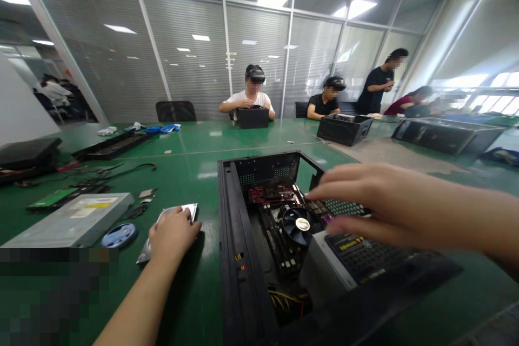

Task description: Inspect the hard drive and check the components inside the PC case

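Head-camera view, the only one we have: our computer case [243,259] lies open on the green table [194,162], and we place everything by it. Our right hand [365,203] hovers over the case's open top, fingers [324,186] stretched out flat and a little blurred. Its grip is open and we see nothing in it.

Beneath that hand, inside the case, sit the grey power supply [324,275] with its dark vent grille and the round black cooler fan [297,225] just beside it. A red card [270,193] lies toward the case's far wall. Yellow and red wires [286,300] bunch at the case's near end. Our right hand and forearm cover part of the case's right side, so we cannot tell what lies there.

Our left hand [172,235] lies palm down just left of the case on a flat silver plate [184,210]. Its grip is loose and open, resting on the plate rather than clasped round it.

Further left of the case we see a blue disc [119,235], a grey optical drive [77,219] and black cables [121,171]. Beyond the case, across the table, other people sit or stand at other black cases [344,128], their hands well apart from ours.
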Available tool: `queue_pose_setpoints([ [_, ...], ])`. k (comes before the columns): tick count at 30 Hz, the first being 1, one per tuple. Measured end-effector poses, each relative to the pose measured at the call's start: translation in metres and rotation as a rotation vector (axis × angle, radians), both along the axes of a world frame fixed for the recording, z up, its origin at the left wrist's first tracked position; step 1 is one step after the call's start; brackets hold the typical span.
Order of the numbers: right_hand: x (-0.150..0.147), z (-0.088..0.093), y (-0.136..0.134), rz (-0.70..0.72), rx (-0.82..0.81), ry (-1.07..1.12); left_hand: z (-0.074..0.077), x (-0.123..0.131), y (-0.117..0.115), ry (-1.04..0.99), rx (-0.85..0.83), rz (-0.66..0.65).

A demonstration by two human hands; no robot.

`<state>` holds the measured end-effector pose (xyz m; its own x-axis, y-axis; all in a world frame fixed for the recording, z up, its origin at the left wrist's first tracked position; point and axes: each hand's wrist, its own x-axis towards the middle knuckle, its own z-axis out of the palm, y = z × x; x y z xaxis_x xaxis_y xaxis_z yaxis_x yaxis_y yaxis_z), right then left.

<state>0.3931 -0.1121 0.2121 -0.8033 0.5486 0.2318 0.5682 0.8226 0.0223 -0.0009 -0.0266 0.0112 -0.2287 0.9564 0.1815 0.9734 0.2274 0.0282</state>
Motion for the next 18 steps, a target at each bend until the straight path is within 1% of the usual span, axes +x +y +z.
queue_pose_setpoints([
  [1, -0.012, 0.003, 0.025, -0.007, -0.006, -0.089, -0.001, -0.001, 0.0, 0.011, -0.002, -0.006],
  [3, -0.036, -0.002, 0.077, -0.046, -0.05, -0.277, -0.003, -0.002, 0.001, 0.026, -0.007, -0.014],
  [5, -0.058, -0.018, 0.122, -0.087, -0.126, -0.486, -0.006, -0.004, 0.001, 0.037, -0.007, -0.014],
  [6, -0.067, -0.03, 0.141, -0.124, -0.147, -0.55, -0.008, -0.005, 0.002, 0.042, -0.007, -0.012],
  [8, -0.08, -0.054, 0.169, -0.144, -0.153, -0.615, -0.01, -0.006, 0.002, 0.05, -0.007, -0.01],
  [10, -0.084, -0.075, 0.185, -0.106, -0.177, -0.596, -0.013, -0.007, 0.003, 0.048, -0.008, -0.009],
  [12, -0.083, -0.09, 0.195, -0.069, -0.218, -0.539, -0.015, -0.008, 0.004, 0.042, -0.008, -0.011],
  [15, -0.078, -0.103, 0.202, -0.109, -0.23, -0.503, -0.015, -0.007, 0.004, 0.041, -0.012, -0.019],
  [18, -0.077, -0.11, 0.204, -0.141, -0.266, -0.543, -0.01, -0.004, 0.002, 0.048, -0.027, -0.021],
])
